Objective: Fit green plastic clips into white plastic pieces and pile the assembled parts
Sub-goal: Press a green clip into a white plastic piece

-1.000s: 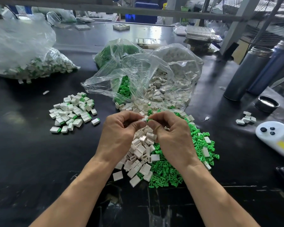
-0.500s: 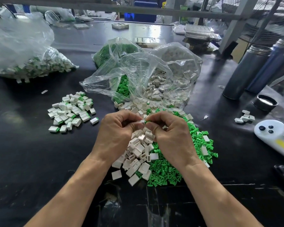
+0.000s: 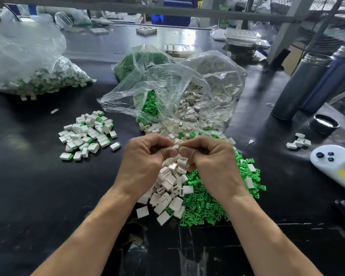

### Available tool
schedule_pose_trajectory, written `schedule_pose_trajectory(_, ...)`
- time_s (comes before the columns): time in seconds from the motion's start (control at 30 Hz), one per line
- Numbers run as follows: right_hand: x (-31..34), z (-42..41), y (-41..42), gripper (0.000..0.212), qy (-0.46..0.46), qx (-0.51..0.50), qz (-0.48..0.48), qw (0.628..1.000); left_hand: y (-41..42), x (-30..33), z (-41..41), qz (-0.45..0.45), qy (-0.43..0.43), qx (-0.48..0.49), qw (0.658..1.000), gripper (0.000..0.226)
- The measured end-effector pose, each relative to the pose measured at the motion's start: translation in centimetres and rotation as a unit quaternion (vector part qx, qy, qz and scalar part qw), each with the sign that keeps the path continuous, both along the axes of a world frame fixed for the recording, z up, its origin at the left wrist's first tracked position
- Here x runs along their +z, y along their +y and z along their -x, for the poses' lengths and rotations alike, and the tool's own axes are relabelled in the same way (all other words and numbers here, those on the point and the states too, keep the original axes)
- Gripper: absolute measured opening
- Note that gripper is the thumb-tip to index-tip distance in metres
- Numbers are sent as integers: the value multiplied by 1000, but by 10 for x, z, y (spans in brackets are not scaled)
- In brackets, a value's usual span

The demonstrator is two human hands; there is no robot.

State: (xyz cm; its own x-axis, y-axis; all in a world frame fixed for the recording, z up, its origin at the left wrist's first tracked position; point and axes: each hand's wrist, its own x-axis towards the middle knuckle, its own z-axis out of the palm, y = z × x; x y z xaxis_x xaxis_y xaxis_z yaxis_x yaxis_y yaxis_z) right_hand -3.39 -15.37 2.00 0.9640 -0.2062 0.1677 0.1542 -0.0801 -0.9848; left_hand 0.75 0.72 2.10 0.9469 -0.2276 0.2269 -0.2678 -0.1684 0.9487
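White piece (image 3: 175, 146): small hard plastic block, boxy, matte, pinched at fingertips of left hand (image 3: 145, 164), above the loose heaps at table centre. Right hand (image 3: 211, 162) curled, thumb and forefinger pinching something tiny against the block's right end; only a sliver visible, cannot tell if a clip. Beneath: heap of white pieces (image 3: 167, 188), rectangular shells with slotted open ends, too many to count. Just beside, right: heap of green clips (image 3: 207, 206), glossy, forked shape, uncounted. Pile of assembled parts (image 3: 88, 134) left on black table (image 3: 38, 196), white with green ends, several dozen. Three clear crinkled plastic bags: assembled parts (image 3: 28, 62) far left, green stock (image 3: 145, 60), white stock (image 3: 207, 92). Two cylindrical metal flasks (image 3: 299, 86) right, one round black lid (image 3: 324, 123), small cluster of about six white pieces (image 3: 299, 141), one white smooth device (image 3: 331, 158) with three dark buttons.
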Motion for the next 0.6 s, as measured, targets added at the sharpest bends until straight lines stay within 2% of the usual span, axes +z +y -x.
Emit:
schedule_pose_trajectory(0.33, 1, 1, 0, 15, 24, -7, -23, 999, -2, 0, 2, 33, 13, -4, 999, 13)
schedule_pose_trajectory(0.47, 3, 1, 4, 16, 18, -13, -36, 999, -4, 0, 3, 61, 19, 4, 998, 16)
schedule_pose_trajectory(0.6, 4, 2, 1, 19, 13, -17, -40, 999, -6, 1, 2, 63, 27, -10, 998, 9)
